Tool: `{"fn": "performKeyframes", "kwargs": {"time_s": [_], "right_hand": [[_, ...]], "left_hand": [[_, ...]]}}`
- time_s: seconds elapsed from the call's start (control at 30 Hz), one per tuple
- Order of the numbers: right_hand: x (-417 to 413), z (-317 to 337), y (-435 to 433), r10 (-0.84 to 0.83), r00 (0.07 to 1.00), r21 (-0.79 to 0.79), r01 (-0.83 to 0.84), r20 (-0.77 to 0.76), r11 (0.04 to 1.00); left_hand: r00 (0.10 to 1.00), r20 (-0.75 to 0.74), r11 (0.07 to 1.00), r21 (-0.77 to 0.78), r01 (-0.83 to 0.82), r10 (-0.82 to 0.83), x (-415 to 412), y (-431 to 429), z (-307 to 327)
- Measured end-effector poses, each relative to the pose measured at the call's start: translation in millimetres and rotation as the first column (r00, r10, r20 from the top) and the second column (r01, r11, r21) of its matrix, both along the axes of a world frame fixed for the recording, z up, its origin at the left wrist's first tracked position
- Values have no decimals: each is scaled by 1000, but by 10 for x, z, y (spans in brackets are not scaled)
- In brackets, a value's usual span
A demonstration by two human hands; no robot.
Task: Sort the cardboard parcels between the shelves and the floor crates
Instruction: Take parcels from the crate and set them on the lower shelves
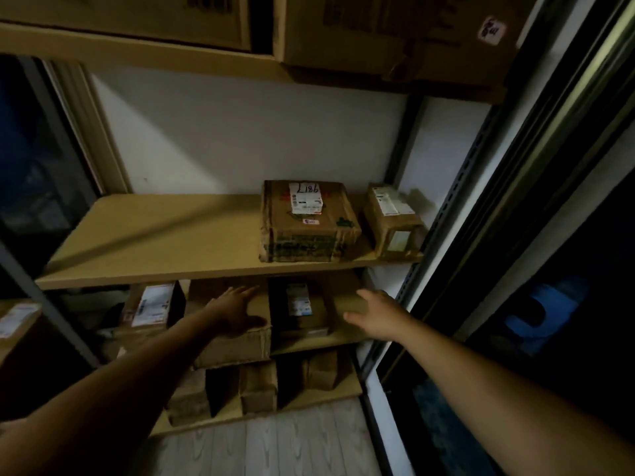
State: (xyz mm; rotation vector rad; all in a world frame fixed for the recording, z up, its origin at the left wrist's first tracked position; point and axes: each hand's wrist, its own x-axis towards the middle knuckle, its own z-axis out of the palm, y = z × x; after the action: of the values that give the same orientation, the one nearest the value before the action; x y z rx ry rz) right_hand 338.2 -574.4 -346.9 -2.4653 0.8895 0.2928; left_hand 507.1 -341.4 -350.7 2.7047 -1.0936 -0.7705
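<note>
Left hand (237,309) spreads flat on the lower-centre parcel (233,341), right hand (376,316) unreadable in the gloom, so pull unevenly and it could slew off its shelf (343,338).

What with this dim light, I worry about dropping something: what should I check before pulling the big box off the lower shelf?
1. Left hand flat on top of the big box: ok.
2. Right hand on the same box: not ok; it is further right, beyond the labelled parcel.
3. Right hand's grip: cannot tell; fingers in shadow.
4. Gap between box and labelled parcel: cannot tell, too dark.
5. Floor in front, bare planks showing: ok.
</note>
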Motion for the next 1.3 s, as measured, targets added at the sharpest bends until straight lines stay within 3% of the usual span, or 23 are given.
{"fn": "performKeyframes", "kwargs": {"time_s": [0.3,0.57,0.83,1.17,1.3], "right_hand": [[-94,-703,-694,69,996,94,-64,-49,993],[-10,-1139,-632,90,992,185,-72,-91,980],[403,-1449,-707,74,997,222,-65,-33,973],[934,-2778,-978,6,997,221,-22,75,975],[1113,-3285,-968,-53,983,263,6,174,965]], "left_hand": [[998,-26,997,68,-49,51,-435,-877,-671],[993,-21,991,67,-113,114,-454,-879,-976],[988,-14,988,29,-154,155,-191,-1110,-1313],[937,20,929,-135,-344,350,175,-1760,-2524],[939,53,934,-136,-330,339,227,-1893,-3002]]}}
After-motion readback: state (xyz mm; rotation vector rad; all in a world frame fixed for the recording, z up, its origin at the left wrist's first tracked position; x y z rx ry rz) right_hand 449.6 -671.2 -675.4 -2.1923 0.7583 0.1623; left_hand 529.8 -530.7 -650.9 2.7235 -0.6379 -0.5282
